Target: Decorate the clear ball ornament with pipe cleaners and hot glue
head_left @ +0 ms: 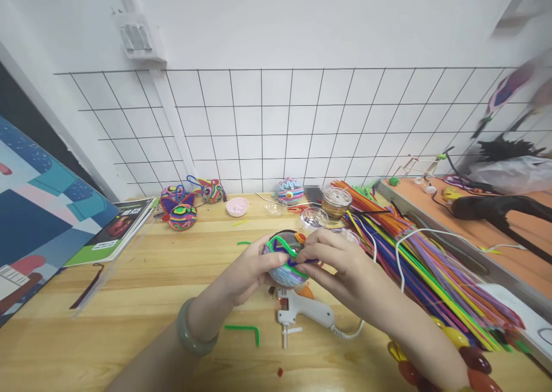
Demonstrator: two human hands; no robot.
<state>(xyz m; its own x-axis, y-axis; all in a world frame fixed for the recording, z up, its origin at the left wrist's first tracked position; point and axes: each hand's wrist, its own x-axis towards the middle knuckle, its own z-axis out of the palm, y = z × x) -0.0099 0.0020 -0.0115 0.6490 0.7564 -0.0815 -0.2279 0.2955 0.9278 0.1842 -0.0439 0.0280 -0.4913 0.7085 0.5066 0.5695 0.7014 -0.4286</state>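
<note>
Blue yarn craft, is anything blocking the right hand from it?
No, nothing visible: the right hand is right at the blue yarn craft, which the left hand holds. The glue gun lies below.

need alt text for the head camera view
A person's left hand holds a rounded, multicolored craft piece while the right hand touches it, above a wooden table. A white glue gun and many colorful pipe cleaners lie on it.
</note>
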